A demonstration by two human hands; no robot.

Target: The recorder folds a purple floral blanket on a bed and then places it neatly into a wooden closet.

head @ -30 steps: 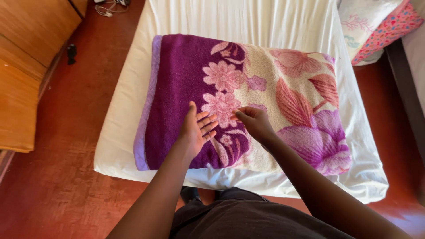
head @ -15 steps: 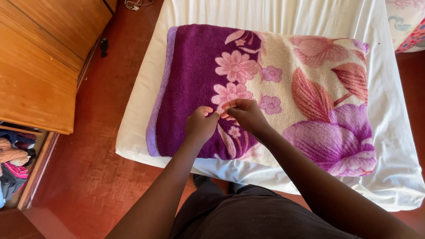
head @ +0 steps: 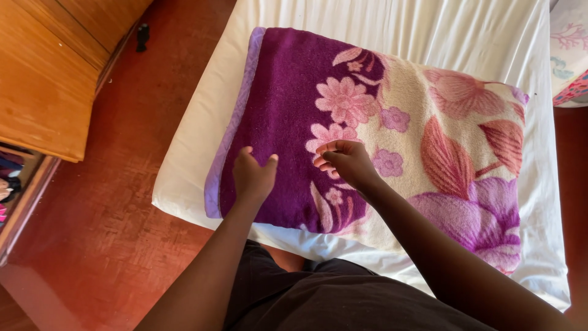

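1. Since a moment ago, left hand (head: 253, 176) slid left, apart from right hand (head: 344, 164).
2. Left grip loosely spread; right fingers curled, maybe pinching pile, cannot tell.
3. Folded blanket (head: 367, 132) lies on bed (head: 184, 153); uneven tugging could skew folds.

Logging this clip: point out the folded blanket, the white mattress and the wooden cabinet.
folded blanket (head: 288, 104), head view, plain purple part.
white mattress (head: 429, 30), head view, bare sheet beyond the blanket.
wooden cabinet (head: 43, 79), head view, its top.
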